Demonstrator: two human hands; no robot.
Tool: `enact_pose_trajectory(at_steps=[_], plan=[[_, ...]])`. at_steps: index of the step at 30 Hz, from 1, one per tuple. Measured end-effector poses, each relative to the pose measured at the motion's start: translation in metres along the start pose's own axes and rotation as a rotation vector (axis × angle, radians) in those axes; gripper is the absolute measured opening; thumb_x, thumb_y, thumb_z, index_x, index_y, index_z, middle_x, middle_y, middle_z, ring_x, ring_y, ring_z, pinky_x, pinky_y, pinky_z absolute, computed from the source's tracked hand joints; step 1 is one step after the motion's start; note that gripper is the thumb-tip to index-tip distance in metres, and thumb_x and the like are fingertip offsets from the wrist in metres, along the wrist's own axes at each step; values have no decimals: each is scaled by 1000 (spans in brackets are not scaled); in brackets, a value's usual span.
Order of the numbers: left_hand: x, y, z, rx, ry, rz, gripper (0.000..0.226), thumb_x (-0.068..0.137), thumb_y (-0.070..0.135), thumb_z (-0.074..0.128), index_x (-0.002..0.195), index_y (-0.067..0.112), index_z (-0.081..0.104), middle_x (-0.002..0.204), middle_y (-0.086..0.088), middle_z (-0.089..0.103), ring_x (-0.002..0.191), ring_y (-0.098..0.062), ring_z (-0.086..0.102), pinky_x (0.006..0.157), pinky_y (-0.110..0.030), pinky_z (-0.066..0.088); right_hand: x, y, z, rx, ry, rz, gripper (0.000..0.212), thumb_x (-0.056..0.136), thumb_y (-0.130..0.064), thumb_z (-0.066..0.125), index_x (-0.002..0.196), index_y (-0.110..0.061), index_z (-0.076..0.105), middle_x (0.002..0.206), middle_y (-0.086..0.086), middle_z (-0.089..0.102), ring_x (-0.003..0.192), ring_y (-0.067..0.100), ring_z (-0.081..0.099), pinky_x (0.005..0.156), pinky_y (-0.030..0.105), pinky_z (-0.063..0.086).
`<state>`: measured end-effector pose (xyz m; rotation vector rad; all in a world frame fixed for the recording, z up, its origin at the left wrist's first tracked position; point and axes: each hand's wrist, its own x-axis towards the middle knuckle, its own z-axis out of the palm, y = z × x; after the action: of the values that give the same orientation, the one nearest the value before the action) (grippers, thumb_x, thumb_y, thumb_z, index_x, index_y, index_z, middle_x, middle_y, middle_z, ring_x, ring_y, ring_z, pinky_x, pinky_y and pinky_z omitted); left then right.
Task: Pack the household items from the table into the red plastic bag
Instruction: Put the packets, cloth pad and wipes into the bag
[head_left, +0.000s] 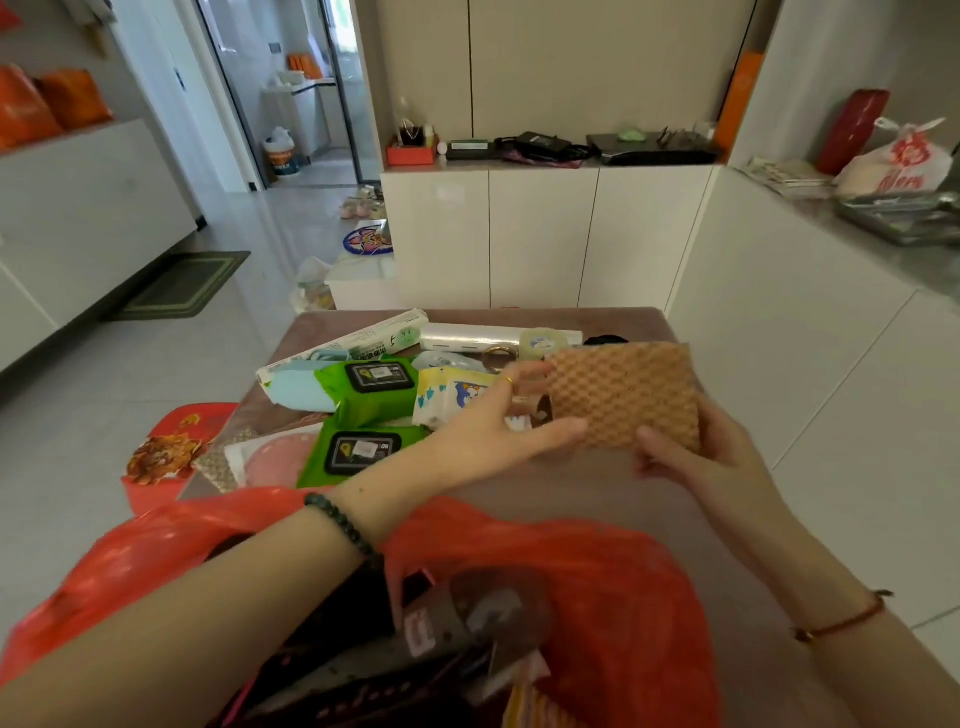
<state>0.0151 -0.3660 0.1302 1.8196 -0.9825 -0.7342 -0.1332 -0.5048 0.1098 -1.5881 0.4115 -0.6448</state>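
1. Head view, centre: orange waffle-textured cloth (623, 395) held up above the worktop (597, 483), between both hands.
2. Left hand (498, 431): fingers pinching the cloth's left edge, thumb stretched under its lower left corner; dark bead bracelet (337, 525) at the wrist.
3. Right hand (691, 457): fingers curled behind the cloth's right edge, thumb pressed on the front near the lower corner, so grasping the cloth.
4. Red plastic bag (597, 571): on the near part of the worktop, under the left forearm, mouth open toward the camera; dark packets inside, too blurred to name.
5. Behind the left hand, on the worktop: near green wipe pack (358, 449) and far green wipe pack (374, 384), one behind the other; small tissue packs (452, 395) just right of them; light blue pack (296, 387) to the left.
6. Along the far edge: long white box (343, 343) and a roll of clear film (467, 336), side by side.
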Motion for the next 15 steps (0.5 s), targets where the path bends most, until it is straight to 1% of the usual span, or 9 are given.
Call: enact_pose_trajectory(at_steps=[2, 4, 5, 7, 8, 9, 11, 14, 15], plan=[[-32, 10, -6, -113, 123, 89, 62, 77, 31, 71, 129, 29, 36, 120, 7, 54, 106, -15, 58, 89, -20, 51, -26, -27, 7, 48, -68, -31, 27, 73, -11, 65, 99, -14, 61, 77, -2, 72, 65, 11, 66, 62, 22, 57], [-68, 17, -13, -142, 163, 180, 52, 72, 36, 76, 117, 29, 51, 110, 7, 64, 93, -19, 66, 86, -26, 54, -51, -44, 19, 41, -172, -47, 31, 68, -15, 66, 99, -20, 64, 90, -2, 73, 76, 12, 69, 69, 25, 57], [-86, 17, -15, -144, 156, 215, 41, 71, 36, 77, 106, 29, 58, 99, 10, 69, 87, -14, 67, 83, -24, 55, -63, -49, 25, 19, -225, -53, 31, 68, -16, 67, 98, -23, 65, 96, -3, 73, 81, 11, 69, 71, 23, 56], [-122, 10, -16, -143, 107, 249, 21, 72, 26, 76, 89, 26, 65, 78, 14, 70, 74, -2, 65, 72, -15, 52, -84, -49, 37, -54, -299, -45, 36, 69, -12, 70, 102, -24, 64, 101, -8, 72, 88, 5, 68, 72, 17, 54], [-138, 4, -17, -102, 94, 244, 18, 72, 22, 77, 85, 26, 65, 72, 15, 68, 68, 1, 62, 67, -13, 49, -94, -45, 43, -110, -325, -34, 40, 70, -8, 72, 105, -23, 62, 101, -10, 72, 89, 2, 68, 72, 15, 53], [-153, -5, -17, -19, 90, 226, 17, 72, 23, 78, 80, 29, 64, 68, 16, 64, 63, 3, 58, 63, -13, 45, -103, -39, 48, -177, -354, -16, 43, 72, -5, 73, 109, -23, 60, 99, -9, 72, 90, 3, 67, 74, 16, 54], [-179, -22, -17, 146, 68, 162, 16, 70, 30, 75, 74, 32, 60, 62, 17, 59, 57, 4, 50, 57, -14, 41, -119, -24, 59, -325, -442, -13, 42, 74, -8, 74, 111, -24, 60, 99, -8, 71, 91, 8, 68, 79, 24, 55], [-204, -46, -12, 392, -27, 36, 19, 75, 28, 72, 77, 38, 56, 66, 19, 58, 60, 3, 52, 59, -14, 41, -139, 1, 74, -455, -552, -9, 41, 74, -18, 73, 108, -36, 59, 100, -19, 69, 95, -6, 63, 81, 15, 49], [-208, -49, -10, 450, -59, 15, 18, 77, 28, 70, 81, 39, 57, 71, 18, 60, 63, 2, 54, 61, -15, 43, -144, 8, 77, -488, -567, 9, 41, 73, -20, 72, 107, -38, 58, 98, -19, 69, 95, -7, 62, 80, 14, 49]])
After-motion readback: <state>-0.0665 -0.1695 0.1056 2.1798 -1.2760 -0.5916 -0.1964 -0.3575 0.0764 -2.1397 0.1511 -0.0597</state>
